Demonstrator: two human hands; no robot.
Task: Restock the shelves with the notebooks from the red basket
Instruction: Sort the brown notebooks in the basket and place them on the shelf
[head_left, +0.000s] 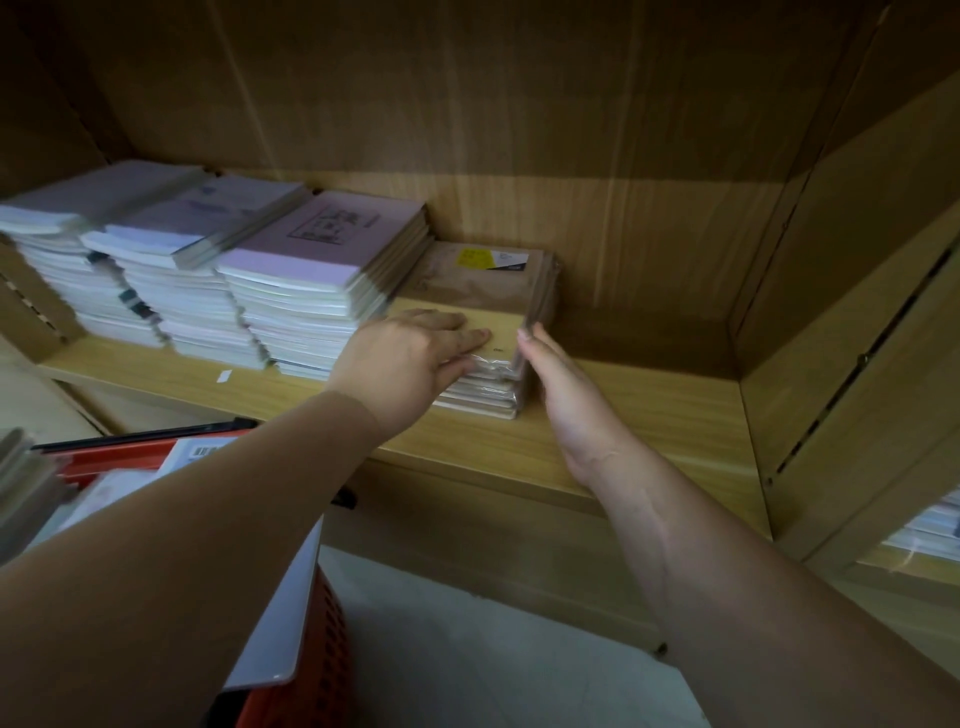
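A low stack of kraft-brown notebooks (483, 291) in clear wrap lies on the wooden shelf (649, 405), right of three taller stacks. My left hand (410, 358) rests flat on the stack's front top, fingers straight, thumb at the front edge. My right hand (566, 389) presses its straight fingers against the stack's right side. The red basket (306, 665) sits at lower left under my left forearm, with white and grey notebooks (104, 488) in it.
Three tall stacks stand to the left: a pink-covered one (317, 280) and two pale ones (182, 260). The shelf's right half is bare up to the side wall (831, 291). A neighbouring shelf at the far right holds more notebooks (930, 525).
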